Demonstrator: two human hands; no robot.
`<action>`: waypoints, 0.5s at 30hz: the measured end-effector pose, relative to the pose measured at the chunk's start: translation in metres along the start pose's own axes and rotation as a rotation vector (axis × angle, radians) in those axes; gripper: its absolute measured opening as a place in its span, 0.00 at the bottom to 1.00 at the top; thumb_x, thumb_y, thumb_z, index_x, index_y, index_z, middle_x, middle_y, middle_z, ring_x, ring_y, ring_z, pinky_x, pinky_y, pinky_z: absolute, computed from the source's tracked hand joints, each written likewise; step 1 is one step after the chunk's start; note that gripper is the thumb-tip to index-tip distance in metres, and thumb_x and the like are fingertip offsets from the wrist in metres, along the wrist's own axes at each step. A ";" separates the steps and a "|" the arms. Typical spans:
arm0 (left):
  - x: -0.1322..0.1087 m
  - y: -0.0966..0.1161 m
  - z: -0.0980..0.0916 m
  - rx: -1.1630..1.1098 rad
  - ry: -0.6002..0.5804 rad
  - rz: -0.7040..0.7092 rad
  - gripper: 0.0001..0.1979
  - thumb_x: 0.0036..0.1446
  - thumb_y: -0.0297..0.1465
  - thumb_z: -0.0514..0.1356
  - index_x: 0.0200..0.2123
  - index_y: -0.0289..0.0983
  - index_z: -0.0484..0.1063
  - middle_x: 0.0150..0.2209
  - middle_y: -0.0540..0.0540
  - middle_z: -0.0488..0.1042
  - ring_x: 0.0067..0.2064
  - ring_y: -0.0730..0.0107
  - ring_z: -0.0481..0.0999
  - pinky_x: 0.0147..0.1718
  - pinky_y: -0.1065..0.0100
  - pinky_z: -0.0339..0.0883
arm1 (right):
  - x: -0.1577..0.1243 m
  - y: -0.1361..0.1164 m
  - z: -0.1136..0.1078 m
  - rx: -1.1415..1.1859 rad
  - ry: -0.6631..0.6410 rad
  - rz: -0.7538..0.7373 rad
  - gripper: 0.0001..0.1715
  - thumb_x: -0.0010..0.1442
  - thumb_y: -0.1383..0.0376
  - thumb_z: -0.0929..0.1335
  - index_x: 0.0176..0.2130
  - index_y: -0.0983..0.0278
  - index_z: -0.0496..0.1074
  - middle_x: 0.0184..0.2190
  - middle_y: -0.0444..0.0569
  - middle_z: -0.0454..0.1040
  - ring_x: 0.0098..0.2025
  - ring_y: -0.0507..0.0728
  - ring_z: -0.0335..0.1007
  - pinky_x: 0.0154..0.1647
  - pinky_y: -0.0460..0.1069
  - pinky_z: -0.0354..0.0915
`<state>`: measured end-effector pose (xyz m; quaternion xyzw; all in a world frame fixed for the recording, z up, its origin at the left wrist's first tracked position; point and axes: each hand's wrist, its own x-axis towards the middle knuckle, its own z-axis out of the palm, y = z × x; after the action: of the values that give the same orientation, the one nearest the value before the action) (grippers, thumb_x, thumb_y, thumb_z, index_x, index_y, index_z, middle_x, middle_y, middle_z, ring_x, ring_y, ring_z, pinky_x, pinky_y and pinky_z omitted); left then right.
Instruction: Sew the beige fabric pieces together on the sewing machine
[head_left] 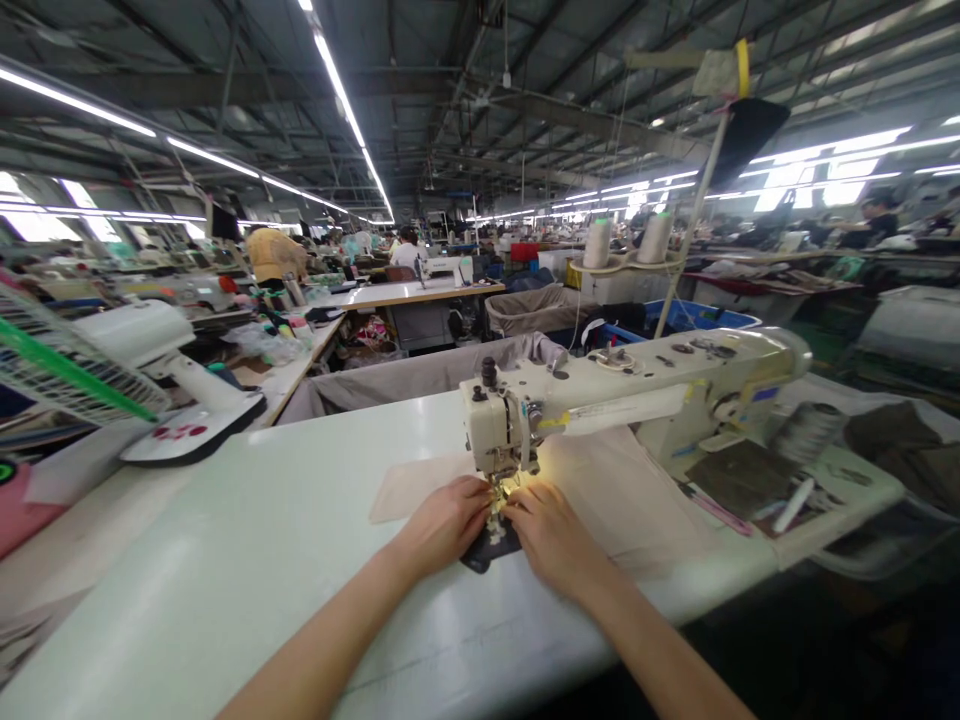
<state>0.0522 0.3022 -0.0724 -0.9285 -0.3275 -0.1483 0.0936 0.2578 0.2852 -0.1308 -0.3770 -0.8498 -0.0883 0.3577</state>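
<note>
A cream sewing machine [600,385] stands on a pale table [300,530], its needle area lit yellow. My left hand [448,518] is at the left of the needle, fingers bent and pressed together on the edge of beige fabric [409,487]. On the other side, my right hand [546,525] has its fingertips pinched close to the needle. What lies between those fingertips is too small to make out. Below the needle, a dark plate [491,548] shows between the hands. More beige fabric [622,490] lies under the machine's arm.
White fan [180,400] at the left; pink-handled scissors [716,508] and a grey thread cone [806,435] at the right. Behind the table are a fabric-lined bin [405,380], thread cones on a stand [598,245] and a blue crate [697,315]. People work farther back.
</note>
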 end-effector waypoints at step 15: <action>-0.004 -0.001 0.000 0.034 0.003 -0.016 0.15 0.69 0.30 0.50 0.53 0.37 0.71 0.52 0.41 0.74 0.54 0.60 0.72 0.55 0.59 0.69 | -0.019 -0.009 0.013 0.083 0.127 -0.019 0.12 0.65 0.74 0.65 0.47 0.66 0.74 0.45 0.52 0.75 0.48 0.61 0.68 0.56 0.59 0.62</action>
<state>0.0484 0.3010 -0.0735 -0.9238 -0.3373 -0.1451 0.1085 0.2533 0.2736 -0.1526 -0.3473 -0.8320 -0.0801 0.4252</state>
